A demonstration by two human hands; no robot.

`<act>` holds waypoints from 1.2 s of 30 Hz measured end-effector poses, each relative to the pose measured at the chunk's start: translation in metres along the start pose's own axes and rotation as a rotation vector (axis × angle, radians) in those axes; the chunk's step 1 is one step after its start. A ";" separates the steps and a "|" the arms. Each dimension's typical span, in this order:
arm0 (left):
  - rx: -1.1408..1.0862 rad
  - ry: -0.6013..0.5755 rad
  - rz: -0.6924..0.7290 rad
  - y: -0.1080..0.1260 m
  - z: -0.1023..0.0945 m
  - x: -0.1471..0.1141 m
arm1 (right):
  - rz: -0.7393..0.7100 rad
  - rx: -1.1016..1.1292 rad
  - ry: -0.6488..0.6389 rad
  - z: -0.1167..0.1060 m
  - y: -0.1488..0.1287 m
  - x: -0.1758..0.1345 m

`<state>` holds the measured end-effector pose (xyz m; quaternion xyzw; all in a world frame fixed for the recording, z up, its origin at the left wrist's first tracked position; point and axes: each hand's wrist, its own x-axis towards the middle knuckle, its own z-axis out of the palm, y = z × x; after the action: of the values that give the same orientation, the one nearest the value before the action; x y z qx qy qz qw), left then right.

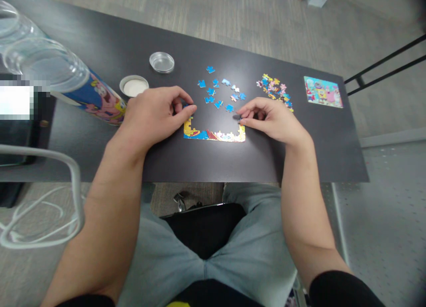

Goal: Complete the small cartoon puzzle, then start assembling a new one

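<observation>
A partly joined jigsaw puzzle [213, 135] lies on the dark table, its yellow, blue and pink pieces forming a bottom strip with two short upright sides. At the top of its left side, my left hand [159, 114] is closed in a pinch on a puzzle piece, of which only a bit of blue shows. My right hand [271, 120] pinches at the top of the right side, thumb and forefinger on a small puzzle piece that they mostly cover. Loose blue pieces [211, 92] are scattered just beyond the joined part.
A heap of mixed puzzle pieces [274, 88] lies beyond my right hand, with a picture card [322, 92] farther right. On the left are a clear lid [162, 62], a round white-lined lid [133, 86], a large clear canister with a cartoon label [96, 96] and a white cable [78, 196].
</observation>
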<state>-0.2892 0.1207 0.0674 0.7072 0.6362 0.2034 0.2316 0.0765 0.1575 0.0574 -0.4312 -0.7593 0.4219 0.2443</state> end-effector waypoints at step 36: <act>0.030 -0.025 0.025 -0.006 -0.002 0.001 | 0.020 -0.457 0.221 0.012 0.016 0.027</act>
<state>-0.2950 0.1221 0.0649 0.7210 0.6274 0.1876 0.2264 0.0606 0.1799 0.0377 -0.5262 -0.7993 0.1920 0.2178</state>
